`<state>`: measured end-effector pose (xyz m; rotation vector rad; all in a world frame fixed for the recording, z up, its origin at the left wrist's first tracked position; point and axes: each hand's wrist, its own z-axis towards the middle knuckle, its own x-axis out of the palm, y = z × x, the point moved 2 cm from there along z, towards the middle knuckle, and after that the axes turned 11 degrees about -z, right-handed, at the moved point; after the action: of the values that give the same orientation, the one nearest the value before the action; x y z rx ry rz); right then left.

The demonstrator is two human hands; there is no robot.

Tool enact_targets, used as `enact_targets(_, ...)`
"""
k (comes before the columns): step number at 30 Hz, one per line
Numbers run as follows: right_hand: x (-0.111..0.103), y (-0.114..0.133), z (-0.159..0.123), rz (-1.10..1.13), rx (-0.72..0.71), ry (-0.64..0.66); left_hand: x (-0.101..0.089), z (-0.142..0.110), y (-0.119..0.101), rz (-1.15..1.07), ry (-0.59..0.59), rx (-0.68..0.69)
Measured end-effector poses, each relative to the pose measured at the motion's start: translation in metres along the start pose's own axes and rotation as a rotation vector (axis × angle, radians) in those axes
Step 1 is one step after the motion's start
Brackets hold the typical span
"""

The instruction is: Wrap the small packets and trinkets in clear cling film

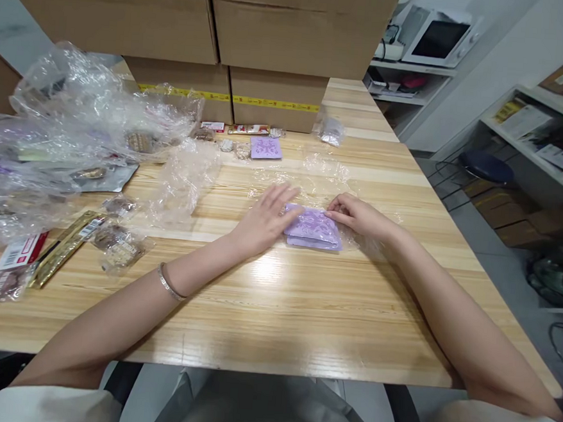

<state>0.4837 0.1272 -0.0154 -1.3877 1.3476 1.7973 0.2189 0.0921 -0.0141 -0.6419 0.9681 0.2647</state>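
A small stack of purple packets point(315, 229) lies on the wooden table point(274, 313), on or inside a clear plastic bag point(322, 178). My left hand point(266, 217) rests flat on the stack's left end, fingers stretched out. My right hand point(358, 216) has its fingers curled and pinches the stack's upper right edge, or the clear film there. Another purple packet point(265, 147) lies farther back near the boxes.
Cardboard boxes point(274, 37) are stacked along the table's back edge. Crumpled clear plastic bags point(90, 114) and several snack packets point(67, 244) cover the left side. A small silvery bag point(331, 131) sits at the back right. Shelves point(542, 136) and a stool point(487, 166) stand at the right.
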Motion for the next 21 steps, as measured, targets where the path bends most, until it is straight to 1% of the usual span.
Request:
enact_targets(1, 0.001, 0.000, -0.001, -0.023, -0.013, -0.013, 0.000, 0.000, -0.002, -0.058, 0.111, 0.089)
enact_targets(2, 0.002, 0.001, -0.002, -0.051, -0.023, -0.028, -0.001, -0.001, -0.003, -0.124, 0.223, 0.145)
enact_targets(3, 0.002, 0.004, -0.004, -0.099, -0.022, -0.052, -0.002, -0.002, -0.005, -0.184, 0.314, 0.164)
enact_targets(4, 0.002, 0.007, -0.007, -0.173, -0.007, -0.089, -0.004, -0.002, -0.005, -0.231, 0.375, 0.152)
enact_targets(6, -0.001, 0.016, -0.018, -0.366, 0.034, -0.204, -0.008, -0.004, -0.007, -0.283, 0.434, 0.098)
enact_targets(8, -0.004, 0.030, -0.033, -0.493, 0.010, -0.311, -0.010, -0.005, -0.008, -0.304, 0.447, 0.064)
enact_targets(9, -0.004, 0.038, -0.042, -0.497, -0.055, -0.322, -0.010, -0.005, -0.008, -0.311, 0.442, 0.055)
enact_targets(10, -0.002, 0.045, -0.051, -0.464, -0.151, -0.296, -0.009, -0.006, -0.008, -0.319, 0.432, 0.049)
enact_targets(12, 0.004, 0.055, -0.065, -0.361, -0.340, -0.190, -0.007, -0.006, -0.008, -0.328, 0.415, 0.041)
enact_targets(13, 0.007, 0.057, -0.069, -0.312, -0.393, -0.140, -0.006, -0.007, -0.008, -0.327, 0.410, 0.034)
enact_targets(14, 0.009, 0.057, -0.071, -0.271, -0.411, -0.106, -0.006, -0.007, -0.007, -0.319, 0.403, 0.022)
enact_targets(15, 0.011, 0.054, -0.071, -0.238, -0.395, -0.087, -0.006, -0.007, -0.007, -0.305, 0.396, 0.006)
enact_targets(18, 0.013, 0.039, -0.063, -0.169, -0.306, -0.066, -0.007, -0.005, -0.005, -0.269, 0.369, -0.033)
enact_targets(21, 0.012, 0.028, -0.055, -0.153, -0.267, -0.072, -0.006, -0.002, -0.002, -0.270, 0.317, -0.052)
